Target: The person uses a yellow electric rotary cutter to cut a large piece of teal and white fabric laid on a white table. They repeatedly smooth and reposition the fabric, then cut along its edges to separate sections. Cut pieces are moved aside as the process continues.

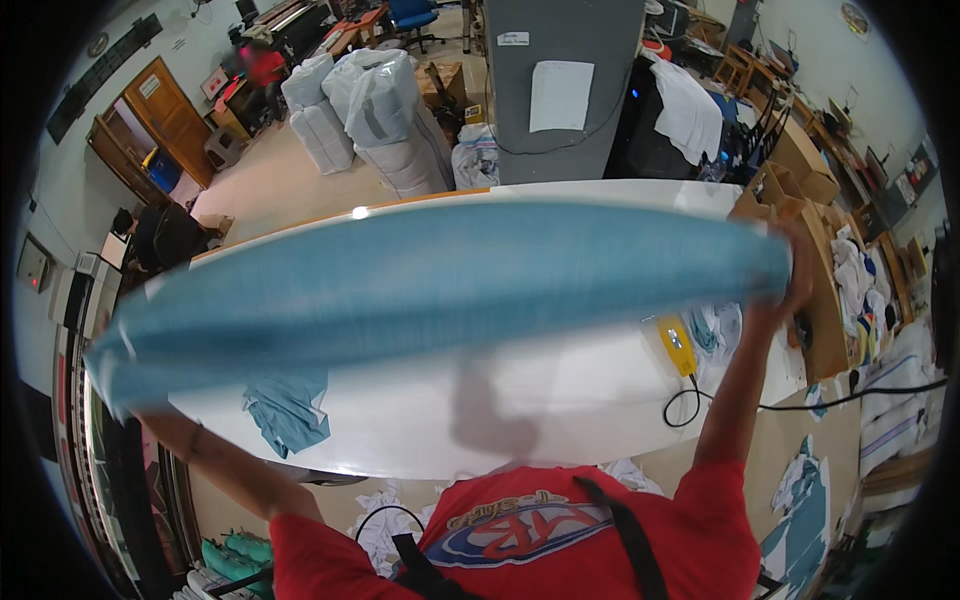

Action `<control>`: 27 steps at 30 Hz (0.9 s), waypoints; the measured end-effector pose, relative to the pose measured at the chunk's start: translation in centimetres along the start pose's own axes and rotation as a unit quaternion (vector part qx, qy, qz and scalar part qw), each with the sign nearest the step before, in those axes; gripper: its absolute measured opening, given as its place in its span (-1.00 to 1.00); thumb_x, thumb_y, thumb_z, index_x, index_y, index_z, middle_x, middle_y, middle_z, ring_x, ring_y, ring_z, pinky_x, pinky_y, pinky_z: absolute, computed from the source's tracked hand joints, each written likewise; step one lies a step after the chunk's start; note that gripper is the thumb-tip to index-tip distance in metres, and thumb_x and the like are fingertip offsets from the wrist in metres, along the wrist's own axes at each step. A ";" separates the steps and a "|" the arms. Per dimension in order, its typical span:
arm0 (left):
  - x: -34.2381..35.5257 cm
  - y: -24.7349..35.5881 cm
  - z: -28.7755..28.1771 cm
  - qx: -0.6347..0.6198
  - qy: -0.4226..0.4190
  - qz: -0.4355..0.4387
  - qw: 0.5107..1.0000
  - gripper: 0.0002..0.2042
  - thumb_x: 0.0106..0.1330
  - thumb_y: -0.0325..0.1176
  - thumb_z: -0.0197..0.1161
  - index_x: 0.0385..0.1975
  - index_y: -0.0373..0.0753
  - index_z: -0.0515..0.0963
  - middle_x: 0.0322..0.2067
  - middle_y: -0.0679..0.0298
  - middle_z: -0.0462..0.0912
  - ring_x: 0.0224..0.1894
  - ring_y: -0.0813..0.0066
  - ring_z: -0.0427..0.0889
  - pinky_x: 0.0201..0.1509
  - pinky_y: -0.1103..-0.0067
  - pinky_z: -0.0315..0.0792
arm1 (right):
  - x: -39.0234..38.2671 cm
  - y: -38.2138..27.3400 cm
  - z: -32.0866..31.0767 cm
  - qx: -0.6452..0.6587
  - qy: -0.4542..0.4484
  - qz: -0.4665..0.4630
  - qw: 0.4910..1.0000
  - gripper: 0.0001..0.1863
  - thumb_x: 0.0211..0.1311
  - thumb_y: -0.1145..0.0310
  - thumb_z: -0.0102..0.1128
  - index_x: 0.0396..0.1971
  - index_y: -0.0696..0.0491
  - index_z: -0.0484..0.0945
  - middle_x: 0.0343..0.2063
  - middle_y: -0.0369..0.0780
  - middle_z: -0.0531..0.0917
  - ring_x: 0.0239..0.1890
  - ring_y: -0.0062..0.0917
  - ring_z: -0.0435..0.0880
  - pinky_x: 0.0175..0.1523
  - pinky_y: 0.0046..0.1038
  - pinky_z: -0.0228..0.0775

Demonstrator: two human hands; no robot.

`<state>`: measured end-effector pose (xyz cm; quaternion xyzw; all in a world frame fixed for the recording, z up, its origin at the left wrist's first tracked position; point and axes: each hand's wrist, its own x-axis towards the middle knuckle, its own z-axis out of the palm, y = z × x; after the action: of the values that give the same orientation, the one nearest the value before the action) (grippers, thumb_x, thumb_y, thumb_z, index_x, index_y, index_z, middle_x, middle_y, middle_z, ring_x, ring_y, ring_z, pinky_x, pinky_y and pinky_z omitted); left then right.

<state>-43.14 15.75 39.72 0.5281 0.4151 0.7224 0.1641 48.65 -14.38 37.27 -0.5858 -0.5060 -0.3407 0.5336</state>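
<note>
A long blue bolt of fabric point(450, 270), blurred by motion, spans the view above the white worktable point(420, 430). I hold its right end with my right hand point(785, 275). My left hand point(140, 410) is at the left end, mostly hidden by the fabric, holding it up. Beneath the bolt a crumpled blue cloth point(285, 410) lies on the table's left part. A yellow device point(675, 340) with a black cord lies toward the right, beside more blue cloth point(715, 330).
Cardboard boxes point(820, 280) and piled white cloth stand at the right. Wrapped white bales point(370, 100) and a grey pillar point(555, 50) are beyond the table. A person in red point(265, 75) is at the back left near wooden doors. Fabric scraps point(805, 500) lie on the floor.
</note>
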 end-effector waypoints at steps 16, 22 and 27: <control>-34.1 -19.7 -7.3 0.026 0.172 -0.413 0.894 -0.41 0.53 -0.02 0.03 0.41 -0.28 0.33 0.34 0.00 0.47 0.22 0.08 0.56 0.30 0.24 0.45 | -30.1 0.8 0.0 -0.061 -0.306 0.204 0.928 -0.68 -0.10 0.66 0.20 -0.29 0.05 0.68 -0.07 -0.12 0.61 0.06 -0.16 0.57 0.16 -0.18 0.43; -39.9 -18.2 -3.1 0.461 0.195 -0.448 0.741 -0.46 0.21 -0.23 0.28 0.18 -0.33 0.50 0.14 -0.07 0.57 -0.01 0.04 0.64 0.11 0.16 0.49 | -35.9 0.7 -0.1 -0.110 -0.414 0.227 0.874 -0.71 -0.02 0.59 0.22 -0.26 -0.02 0.70 -0.04 -0.15 0.59 0.13 -0.16 0.51 0.16 -0.12 0.43; -45.7 -19.3 5.7 0.488 -0.029 -0.082 0.869 -0.47 0.23 -0.32 0.33 0.21 -0.36 0.49 0.11 -0.12 0.54 0.17 -0.12 0.49 0.30 0.15 0.35 | -37.9 -0.2 1.2 -0.042 -0.415 0.265 0.869 -0.71 0.08 0.42 0.31 -0.13 -0.01 0.67 -0.03 -0.13 0.60 0.08 -0.14 0.53 0.15 -0.11 0.44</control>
<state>-24.15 -1.06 -3.32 0.5255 0.7514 0.3966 -0.0439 38.55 -21.94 1.50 -0.8070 -0.4922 0.0669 0.3195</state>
